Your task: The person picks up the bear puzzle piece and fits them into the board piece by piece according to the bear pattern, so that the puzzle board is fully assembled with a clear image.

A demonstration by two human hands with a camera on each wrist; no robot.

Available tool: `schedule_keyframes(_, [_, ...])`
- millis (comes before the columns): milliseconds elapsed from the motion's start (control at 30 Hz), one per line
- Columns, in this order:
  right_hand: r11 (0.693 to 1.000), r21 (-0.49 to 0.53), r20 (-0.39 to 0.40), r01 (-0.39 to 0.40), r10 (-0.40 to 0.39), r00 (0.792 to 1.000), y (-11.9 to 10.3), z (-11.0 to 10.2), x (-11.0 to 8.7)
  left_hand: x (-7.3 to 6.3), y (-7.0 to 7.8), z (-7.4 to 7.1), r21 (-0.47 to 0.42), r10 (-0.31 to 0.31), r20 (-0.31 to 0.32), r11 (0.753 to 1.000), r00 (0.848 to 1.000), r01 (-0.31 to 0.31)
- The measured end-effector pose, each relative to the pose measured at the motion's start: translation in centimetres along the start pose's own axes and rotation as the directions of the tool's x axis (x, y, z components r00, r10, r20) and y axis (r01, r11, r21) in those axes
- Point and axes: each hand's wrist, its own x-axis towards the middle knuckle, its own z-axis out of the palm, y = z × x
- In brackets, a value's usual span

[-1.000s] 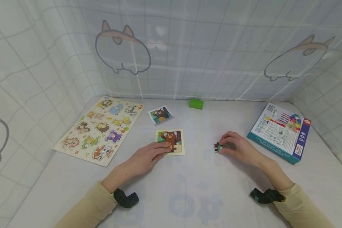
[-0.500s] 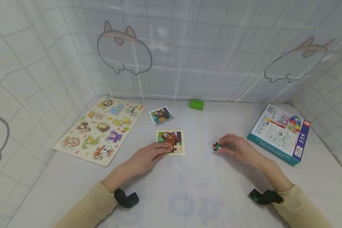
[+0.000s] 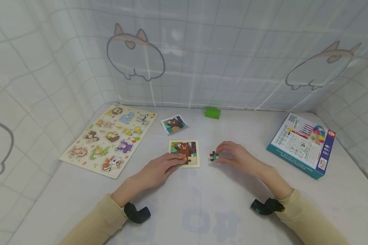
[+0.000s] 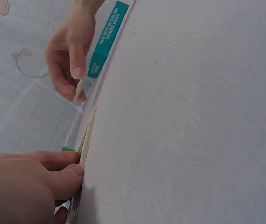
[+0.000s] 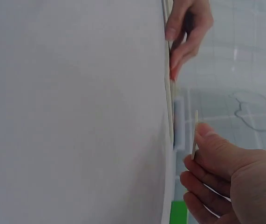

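Note:
My left hand lies at the near left of a small wooden bear jigsaw puzzle, fingers over its face and thumb at its near edge. The fingers cover part of the bear picture. A bare pale patch shows at the puzzle's lower right. To the right, my right hand pinches a loose jigsaw piece between thumb and fingers, just off the puzzle's right side. It has brown and green printing. In the right wrist view the jigsaw piece appears edge-on, held above the table surface.
A bear picture card lies behind the puzzle. Further back is a green block. At left lies an animal peg puzzle board; at right sits a boxed beaded toy. A tiled-pattern cloth wall rises behind the table.
My right hand has moved left with the jigsaw piece, closer to the bear puzzle. My left hand stays in place on the puzzle.

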Motion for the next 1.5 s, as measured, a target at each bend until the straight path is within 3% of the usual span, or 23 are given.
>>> schedule_keyframes(500, [0.999,-0.028,0.060,0.033,-0.031,0.998,-2.9,3.4,4.6,0.0,0.1,-0.2,-0.008,0.017,-0.006,1.000,1.000,-0.017])
schedule_keyframes(1100, [0.994,-0.042,0.015,0.102,-0.101,0.995,-2.6,4.5,4.5,0.1,-0.2,0.1,-0.020,0.017,-0.030,1.000,0.999,-0.018])
schedule_keyframes(1500, [0.995,-0.042,-0.002,0.093,-0.094,0.996,-2.2,5.3,4.5,0.1,-0.1,0.0,0.015,0.048,-0.023,0.999,0.999,-0.048])
